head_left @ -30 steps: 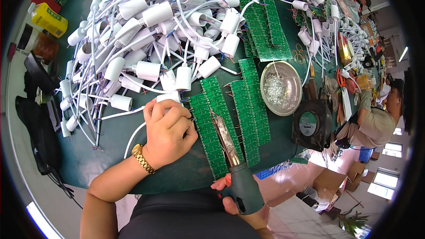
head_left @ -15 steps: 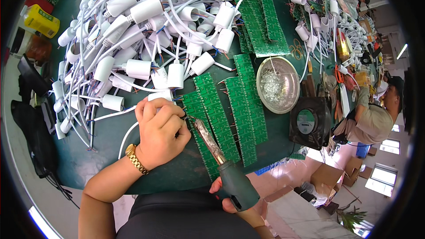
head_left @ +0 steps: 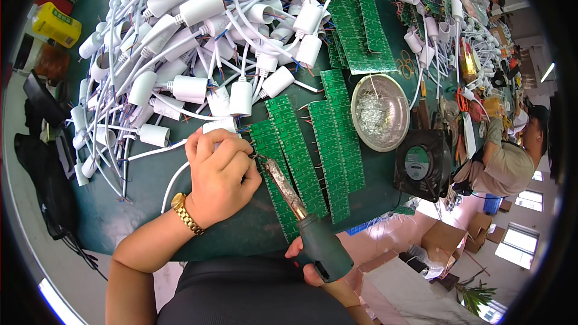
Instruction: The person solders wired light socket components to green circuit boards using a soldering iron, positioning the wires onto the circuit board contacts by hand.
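Note:
My left hand [head_left: 221,174], a gold watch on its wrist, is closed in a pinch at the left edge of the green circuit board strips [head_left: 283,132]. A white cable [head_left: 173,188] curves out from under it, and its fingers grip the cable's thin end wires. Just beyond the fingertips lies a white lamp holder [head_left: 220,125]. My right hand [head_left: 306,265] is closed around the dark green handle of a soldering iron [head_left: 325,247]. The iron slants up and left, its tip at the board edge beside my left fingertips. Fingers partly hide the contact point.
A large heap of white lamp holders [head_left: 189,89] with cables covers the far left. More circuit boards [head_left: 361,24] lie at the back. To the right stand a metal bowl [head_left: 394,117] with solder scraps and a black fan [head_left: 421,165]. Another person [head_left: 506,156] sits at far right.
The view has shifted slightly. My left hand and the soldering iron keep nearly the same places, with the iron's tip still by the left fingertips.

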Demonstrator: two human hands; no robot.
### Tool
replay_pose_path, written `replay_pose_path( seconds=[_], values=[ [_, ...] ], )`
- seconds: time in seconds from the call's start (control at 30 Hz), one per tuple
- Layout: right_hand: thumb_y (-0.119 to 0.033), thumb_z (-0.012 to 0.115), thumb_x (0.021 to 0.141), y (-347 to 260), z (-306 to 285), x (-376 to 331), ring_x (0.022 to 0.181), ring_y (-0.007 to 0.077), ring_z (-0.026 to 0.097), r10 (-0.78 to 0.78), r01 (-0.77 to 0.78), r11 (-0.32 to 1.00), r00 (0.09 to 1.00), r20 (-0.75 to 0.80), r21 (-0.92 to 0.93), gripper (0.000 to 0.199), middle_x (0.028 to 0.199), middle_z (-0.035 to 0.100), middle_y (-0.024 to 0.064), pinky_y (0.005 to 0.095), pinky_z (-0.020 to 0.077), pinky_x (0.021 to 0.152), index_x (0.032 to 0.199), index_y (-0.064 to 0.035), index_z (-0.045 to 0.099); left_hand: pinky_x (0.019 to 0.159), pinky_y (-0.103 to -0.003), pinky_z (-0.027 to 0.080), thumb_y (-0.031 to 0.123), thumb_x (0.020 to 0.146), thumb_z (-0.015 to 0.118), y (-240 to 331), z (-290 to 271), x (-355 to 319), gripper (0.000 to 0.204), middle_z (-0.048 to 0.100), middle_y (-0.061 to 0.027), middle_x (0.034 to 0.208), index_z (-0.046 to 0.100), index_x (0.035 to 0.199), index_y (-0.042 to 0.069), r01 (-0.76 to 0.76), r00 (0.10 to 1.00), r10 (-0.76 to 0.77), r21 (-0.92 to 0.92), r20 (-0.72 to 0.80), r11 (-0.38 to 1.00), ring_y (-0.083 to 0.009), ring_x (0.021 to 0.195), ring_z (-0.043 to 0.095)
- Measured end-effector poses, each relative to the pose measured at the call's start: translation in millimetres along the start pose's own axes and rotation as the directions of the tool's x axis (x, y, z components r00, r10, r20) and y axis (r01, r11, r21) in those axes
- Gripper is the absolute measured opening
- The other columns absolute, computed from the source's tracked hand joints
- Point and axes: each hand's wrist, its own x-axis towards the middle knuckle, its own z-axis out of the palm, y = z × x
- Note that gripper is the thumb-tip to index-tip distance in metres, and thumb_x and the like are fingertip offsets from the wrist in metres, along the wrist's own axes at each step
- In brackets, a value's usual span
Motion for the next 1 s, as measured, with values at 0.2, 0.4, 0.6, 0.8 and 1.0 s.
replay_pose_path(
  seconds=[0.2, 0.4, 0.6, 0.8, 1.0],
  values=[
    [-0.047, 0.071, 0.082, -32, -2, 12, 0.087, 0.0252, 0.064, 0.051, -0.054, 0.994, 0.998, 0.038, 0.09, 0.056, 0.096, 0.058, 0.01, 0.0352, 0.0525, 0.07, 0.114, -0.0058, 0.051, 0.091, -0.049, 0.033, 0.001, 0.06, 0.068, 1, 4, -1, 0.018, 0.06, 0.0024, 0.087, 0.054, 0.067, 0.01, 0.002, 1.0, -0.001, 0.011, -0.021, 1.0, -0.0215, 0.091, 0.055],
    [-0.055, 0.072, 0.078, -35, 1, 4, 0.087, 0.0274, 0.063, 0.04, -0.02, 0.983, 0.993, -0.107, 0.183, 0.067, 0.094, 0.059, 0.0095, 0.0396, 0.053, 0.075, 0.117, -0.0053, 0.05, 0.091, -0.049, 0.033, 0.001, 0.061, 0.067, 2, 2, 1, 0.018, 0.061, 0.002, 0.087, 0.053, 0.067, 0.01, 0.004, 1.0, -0.004, 0.014, -0.007, 1.0, -0.0216, 0.091, 0.055],
    [-0.061, 0.069, 0.075, -35, 4, 5, 0.084, 0.027, 0.062, -0.023, 0.078, 0.97, 0.972, -0.234, 0.229, 0.078, 0.09, 0.058, 0.0091, 0.0406, 0.0528, 0.075, 0.124, -0.0049, 0.045, 0.09, -0.049, 0.033, -0.001, 0.059, 0.069, 1, 1, 0, 0.022, 0.059, 0.0001, 0.087, 0.052, 0.067, 0.011, -0.015, 1.0, 0.015, 0.035, -0.007, 0.999, -0.0228, 0.089, 0.055],
    [-0.06, 0.068, 0.078, -21, 11, 6, 0.083, 0.0263, 0.062, -0.084, 0.098, 0.987, 0.99, -0.11, 0.129, 0.079, 0.09, 0.057, 0.0102, 0.0395, 0.0527, 0.075, 0.126, -0.0026, 0.043, 0.091, -0.05, 0.033, 0.0, 0.061, 0.069, 1, 2, 0, 0.022, 0.059, 0.0001, 0.088, 0.052, 0.068, 0.011, -0.016, 1.0, 0.016, 0.013, -0.02, 1.0, -0.023, 0.09, 0.055],
    [-0.057, 0.071, 0.077, -9, 24, 7, 0.08, 0.0201, 0.063, -0.023, 0.119, 0.931, 0.963, -0.268, 0.346, 0.076, 0.089, 0.056, 0.0061, 0.0292, 0.0488, 0.06, 0.123, -0.0022, 0.046, 0.091, -0.048, 0.033, 0.0, 0.061, 0.07, 1, -1, -1, 0.022, 0.059, 0.0, 0.089, 0.054, 0.071, 0.011, -0.013, 1.0, 0.013, 0.022, -0.008, 1.0, -0.0229, 0.092, 0.055]
  ],
)
